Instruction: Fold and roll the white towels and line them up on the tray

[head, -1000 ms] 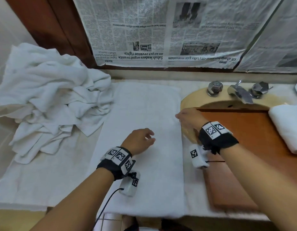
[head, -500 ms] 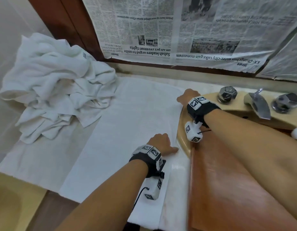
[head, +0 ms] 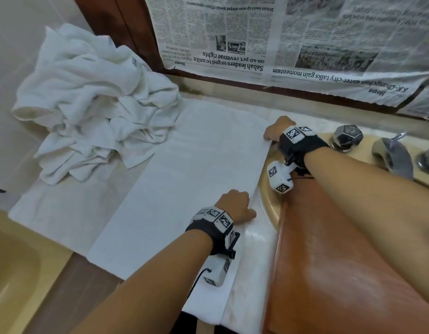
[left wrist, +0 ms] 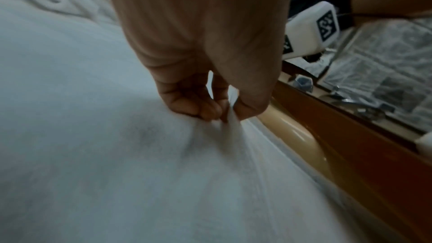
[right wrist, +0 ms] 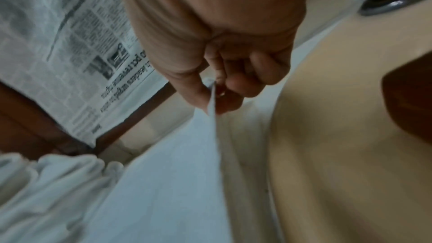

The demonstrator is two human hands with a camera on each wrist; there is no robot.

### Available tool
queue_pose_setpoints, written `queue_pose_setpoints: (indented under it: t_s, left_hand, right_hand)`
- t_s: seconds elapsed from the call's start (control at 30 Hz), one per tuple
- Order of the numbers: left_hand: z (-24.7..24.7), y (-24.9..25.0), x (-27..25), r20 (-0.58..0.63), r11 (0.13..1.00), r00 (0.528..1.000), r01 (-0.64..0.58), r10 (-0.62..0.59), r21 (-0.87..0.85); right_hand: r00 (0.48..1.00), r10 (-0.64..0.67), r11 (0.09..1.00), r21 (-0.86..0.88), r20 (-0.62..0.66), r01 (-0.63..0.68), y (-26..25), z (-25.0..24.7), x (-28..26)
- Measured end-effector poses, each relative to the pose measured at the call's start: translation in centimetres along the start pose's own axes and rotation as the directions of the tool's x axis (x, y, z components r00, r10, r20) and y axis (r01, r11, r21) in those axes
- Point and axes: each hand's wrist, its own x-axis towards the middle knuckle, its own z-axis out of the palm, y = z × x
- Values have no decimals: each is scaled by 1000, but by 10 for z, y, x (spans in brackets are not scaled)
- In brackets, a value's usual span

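A white towel [head: 184, 179] lies spread flat on the counter. My left hand [head: 237, 208] pinches its right edge near the middle; the left wrist view shows thumb and fingers [left wrist: 210, 110] nipping a fold of the towel [left wrist: 117, 154]. My right hand [head: 276, 131] pinches the same edge at the far corner, and the right wrist view shows the towel [right wrist: 182, 173] edge lifted between thumb and fingers [right wrist: 196, 90]. The brown wooden tray [head: 333, 261] lies to the right, under my right forearm.
A heap of crumpled white towels [head: 93, 100] sits at the back left. Another flat white towel [head: 59, 213] lies under the spread one. A beige basin rim [head: 268, 196] and chrome taps [head: 348, 138] are on the right. Newspaper [head: 280, 39] covers the wall behind.
My left hand moved right from the middle of the towel to its right edge. My right hand slid along that edge to the far corner. Both now pinch the edge.
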Motion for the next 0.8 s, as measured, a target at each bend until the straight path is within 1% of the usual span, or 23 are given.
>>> queue_pose_setpoints:
  t_s: [0.1, 0.13, 0.23, 0.3, 0.33, 0.4, 0.47, 0.53, 0.57, 0.6, 0.63, 0.67, 0.7, 0.73, 0.77, 0.8]
  left_hand:
    - [-7, -6, -3, 8, 996, 998, -56, 56, -77]
    - [-10, -7, -6, 16, 991, 998, -65, 67, -117]
    - [-33, -10, -13, 18, 961, 992, -116, 125, -250]
    - [-55, -10, -21, 14, 918, 988, -140, 156, -372]
    - [-64, -11, -25, 15, 873, 987, -137, 163, -469]
    - [-82, -15, -33, 14, 738, 986, -113, 164, -666]
    - [-94, -27, -40, -3, 622, 987, -105, 162, -776]
    - [-100, -46, -47, -41, 532, 992, -101, 123, -841]
    - [-100, -59, -51, -67, 479, 995, -95, 75, -873]
    - [-99, -73, -54, -86, 411, 996, -78, -2, -908]
    - [-95, -88, -55, -94, 342, 990, -54, -102, -938]
    - [-90, -105, -55, -99, 309, 974, -32, -205, -950]
    - [-85, -121, -54, -108, 341, 946, 3, -305, -940]
    - [-78, -138, -53, -119, 430, 916, 63, -382, -900]
    - [-71, -155, -52, -118, 535, 892, 152, -436, -831]
    - [-63, -169, -52, -105, 617, 877, 240, -469, -749]
  right_hand:
    - [997, 63, 990, 122, 48, -69, 5, -9, 2]
    - [995, 88, 986, 134, 56, -95, 9, -12, 2]
    - [992, 128, 982, 138, 15, -129, 12, -22, -2]
    - [992, 123, 981, 157, -42, -115, 6, -31, -3]
    - [992, 105, 979, 184, -71, -91, 0, -35, -4]
    - [988, 55, 967, 253, -148, -16, -20, -41, -7]
    - [975, -2, 970, 235, -223, 56, -44, -40, -13]
    - [958, -109, 961, 219, -265, 170, -71, -27, -20]
    - [946, -172, 944, 230, -274, 238, -84, -14, -24]
    - [931, -235, 923, 235, -279, 303, -94, 1, -27]
    - [917, -295, 905, 230, -270, 359, -101, 18, -31]
    - [911, -339, 900, 200, -234, 386, -106, 38, -36]
    - [917, -366, 911, 140, -161, 388, -108, 60, -39]
    - [928, -368, 927, 57, -63, 372, -107, 81, -43]
    - [932, -362, 931, -36, 29, 363, -105, 102, -46]
    - [931, -352, 925, -118, 99, 362, -99, 122, -49]
